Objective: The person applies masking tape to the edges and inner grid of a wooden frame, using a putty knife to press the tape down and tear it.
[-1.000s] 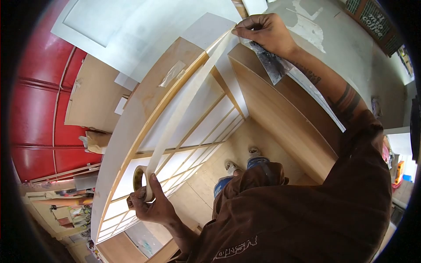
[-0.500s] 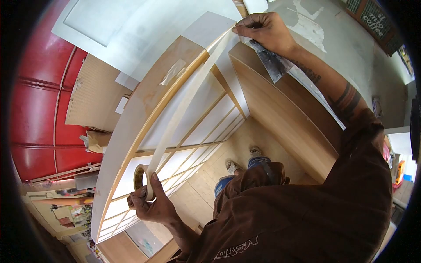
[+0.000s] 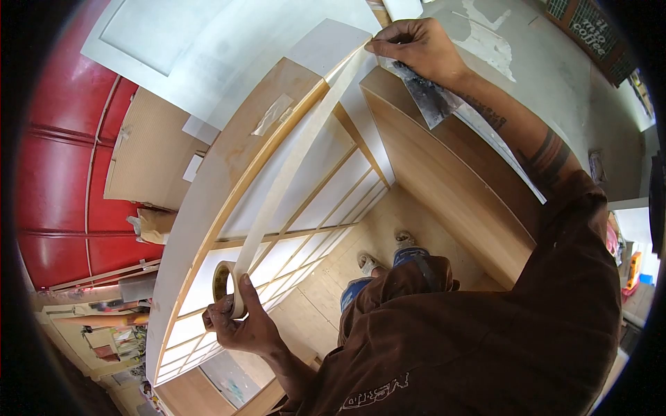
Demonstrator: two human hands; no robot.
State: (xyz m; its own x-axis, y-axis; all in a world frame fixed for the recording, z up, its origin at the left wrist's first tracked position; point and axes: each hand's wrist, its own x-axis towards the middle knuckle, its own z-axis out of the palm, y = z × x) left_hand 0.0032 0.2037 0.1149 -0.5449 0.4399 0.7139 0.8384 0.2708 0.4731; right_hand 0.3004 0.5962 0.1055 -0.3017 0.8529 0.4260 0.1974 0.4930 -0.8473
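Observation:
In the head view, my left hand (image 3: pixel 246 326) grips a roll of masking tape (image 3: pixel 239 298) at the lower left, thumb along its side. A long pale strip (image 3: pixel 295 152) runs taut from the roll up to my right hand (image 3: pixel 420 48), which pinches its far end near the top. The strip passes in front of the wooden-edged cabinet (image 3: pixel 239 187), whose inside has a grid of thin wood strips over white panels. A dark-smeared, flat-bladed piece (image 3: pixel 423 93) shows just below my right hand; how it is held is hidden.
A wooden panel box (image 3: pixel 444 187) stands to the right, close to my right forearm. White panels (image 3: pixel 222 48) lie at the top, a red wall (image 3: pixel 66 166) and cardboard (image 3: pixel 149 149) at the left. My feet are on the wooden floor (image 3: pixel 333 277) between the units.
Hardly anything differs. Both hands keep their places with the tape stretched between them; the right hand has shifted only very slightly left.

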